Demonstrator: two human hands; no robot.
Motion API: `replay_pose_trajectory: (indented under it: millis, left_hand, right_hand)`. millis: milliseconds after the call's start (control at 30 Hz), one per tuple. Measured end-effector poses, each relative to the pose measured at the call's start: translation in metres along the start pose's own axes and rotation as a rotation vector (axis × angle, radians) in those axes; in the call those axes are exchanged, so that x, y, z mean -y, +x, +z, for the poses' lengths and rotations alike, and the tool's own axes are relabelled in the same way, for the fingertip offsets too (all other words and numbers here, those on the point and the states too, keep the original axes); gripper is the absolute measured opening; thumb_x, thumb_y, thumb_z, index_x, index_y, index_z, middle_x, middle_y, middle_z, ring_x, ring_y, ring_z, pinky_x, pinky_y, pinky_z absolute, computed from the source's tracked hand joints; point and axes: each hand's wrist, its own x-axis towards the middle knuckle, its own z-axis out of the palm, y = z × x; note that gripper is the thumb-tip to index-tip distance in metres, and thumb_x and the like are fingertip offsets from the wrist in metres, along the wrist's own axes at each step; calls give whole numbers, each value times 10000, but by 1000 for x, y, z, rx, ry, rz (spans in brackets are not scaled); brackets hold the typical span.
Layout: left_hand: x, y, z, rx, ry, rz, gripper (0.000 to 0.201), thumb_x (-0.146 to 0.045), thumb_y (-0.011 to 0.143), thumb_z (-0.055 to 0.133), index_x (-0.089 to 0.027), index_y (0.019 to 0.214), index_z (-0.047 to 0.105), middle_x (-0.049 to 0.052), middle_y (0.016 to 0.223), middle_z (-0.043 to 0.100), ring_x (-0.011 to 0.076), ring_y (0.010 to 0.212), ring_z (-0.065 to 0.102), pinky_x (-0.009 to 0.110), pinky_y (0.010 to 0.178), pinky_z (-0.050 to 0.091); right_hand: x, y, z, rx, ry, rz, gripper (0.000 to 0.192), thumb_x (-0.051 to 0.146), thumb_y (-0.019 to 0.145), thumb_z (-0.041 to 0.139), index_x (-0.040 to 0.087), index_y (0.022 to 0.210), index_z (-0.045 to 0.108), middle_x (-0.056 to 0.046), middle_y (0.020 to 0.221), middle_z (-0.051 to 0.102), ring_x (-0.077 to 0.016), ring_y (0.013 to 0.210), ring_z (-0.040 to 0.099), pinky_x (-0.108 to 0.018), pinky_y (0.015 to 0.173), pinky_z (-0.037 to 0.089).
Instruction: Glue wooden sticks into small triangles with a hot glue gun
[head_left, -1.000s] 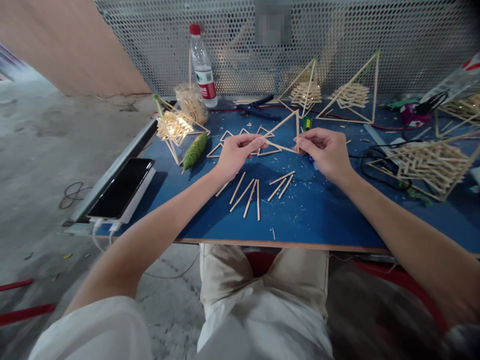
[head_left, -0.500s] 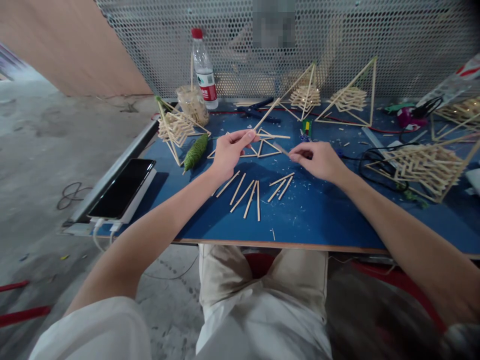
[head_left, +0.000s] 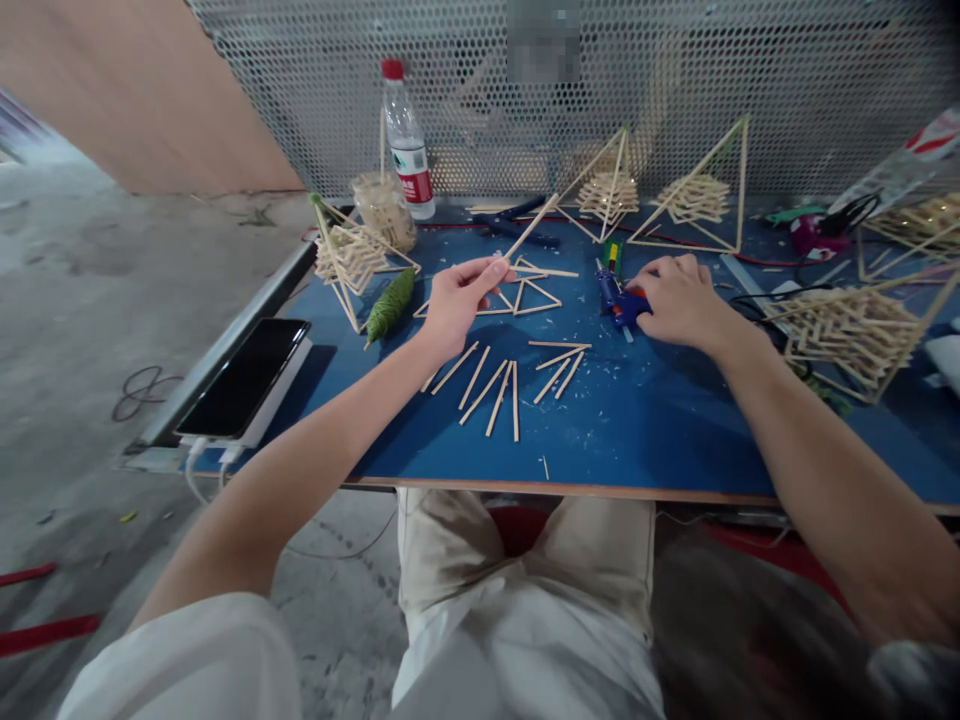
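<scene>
My left hand [head_left: 466, 298] is closed in a pinch on a thin wooden stick [head_left: 534, 228] that slants up and to the right. Flat on the table behind that hand is a frame of glued sticks [head_left: 538, 308] forming triangles; a second stick [head_left: 551, 273] points right beside it, and whether my fingers touch it I cannot tell. My right hand [head_left: 679, 300] has its fingers curled over the handle of a blue hot glue gun [head_left: 616, 300], partly hiding it. Several loose short sticks [head_left: 514, 400] are spread in front of my hands, with a smaller group [head_left: 559, 368] to their right.
Stick pyramids [head_left: 600, 195] stand along the mesh panel [head_left: 465, 120]. At the left are a green yarn bundle [head_left: 391, 305], a jar of sticks [head_left: 384, 212], a water bottle [head_left: 409, 150] and a phone [head_left: 244, 380]. Black cable and another stick structure [head_left: 855, 335] lie right.
My right hand has put down a small stick above the right-hand group and moved right onto the glue gun. My left hand stays nearly still, holding its stick.
</scene>
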Motion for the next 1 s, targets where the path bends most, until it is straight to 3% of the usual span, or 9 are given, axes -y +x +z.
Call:
replay_pose_trajectory:
  millis: [167, 300, 433, 667, 1000]
  left_hand:
    - [4, 3, -3, 21, -24, -21, 218, -462, 940, 901, -245, 954, 891, 48, 1000, 835, 83, 742, 626, 177, 606, 490]
    - [5, 5, -5, 24, -20, -37, 213, -457, 941, 899, -245, 945, 882, 46, 992, 829, 80, 732, 618, 167, 601, 486]
    - [4, 5, -5, 11, -3, -46, 207, -450, 955, 879, -244, 935, 877, 51, 1022, 832, 83, 731, 616, 171, 595, 487]
    - [5, 6, -5, 25, -4, -37, 214, -452, 958, 870, -241, 918, 874, 50, 1009, 821, 83, 721, 606, 175, 585, 475]
    - [2, 4, -4, 31, -6, -30, 188, -429, 956, 872, -248, 905, 875, 44, 985, 812, 87, 714, 596, 182, 579, 469]
  right_hand:
    - [5, 1, -6, 21, 95, -66, 514, 286, 899, 598, 204, 1395, 704, -201, 1439, 664, -464, 1329, 597, -662, 1109, 513]
    - [19, -2, -13, -85, 319, -90, 486, 386, 971, 623, 248, 1436, 658, -166, 1460, 704, -428, 1248, 700, -605, 1050, 568]
    - [26, 1, -9, -218, 454, -25, 439, 408, 1006, 649, 252, 1417, 672, -174, 1403, 753, -428, 1286, 709, -609, 1103, 557]
    - [20, 5, -6, -253, 317, 78, 463, 399, 1036, 624, 183, 1438, 705, -234, 1436, 715, -495, 1291, 698, -685, 1099, 542]
    - [18, 9, -3, -281, 378, 185, 365, 458, 1046, 629, 200, 1287, 723, -236, 1356, 755, -505, 1281, 699, -683, 1097, 523]
